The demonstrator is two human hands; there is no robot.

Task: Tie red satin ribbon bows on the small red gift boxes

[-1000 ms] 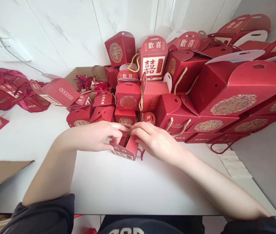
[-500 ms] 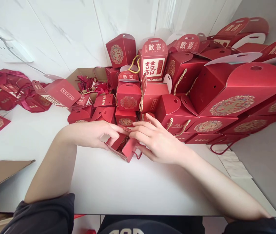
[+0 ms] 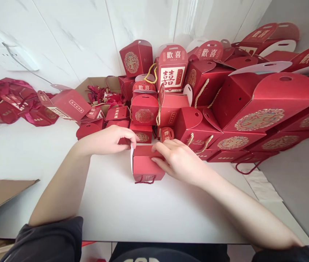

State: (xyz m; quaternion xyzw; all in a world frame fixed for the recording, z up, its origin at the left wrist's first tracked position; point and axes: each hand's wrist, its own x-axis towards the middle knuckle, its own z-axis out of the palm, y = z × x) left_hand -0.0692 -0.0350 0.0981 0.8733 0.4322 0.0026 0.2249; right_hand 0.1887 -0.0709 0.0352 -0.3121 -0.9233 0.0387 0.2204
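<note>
A small red paper gift box (image 3: 147, 167) stands on the white table in front of me, with a dark red cord handle (image 3: 145, 181) on its near side. Its top panels lie folded inward, and a side flap with a pale inner face stands up at the left. My left hand (image 3: 109, 140) pinches at that left flap with bent fingers. On the box's right side, my right hand (image 3: 177, 158) is closed with thumb and fingers at the top edge; its own flap there is hidden behind the hand.
Red gift boxes (image 3: 248, 102) are stacked behind and to the right, against the tiled wall. An open carton (image 3: 84, 85) holds red ribboned pieces. More ribboned boxes (image 3: 20, 103) sit far left. A cardboard sheet (image 3: 3, 194) lies at the left front.
The gift box has turned so its cord handle faces me, and its near panel has folded down over the top. My left hand has drawn back to the left flap. A box at far left has left view.
</note>
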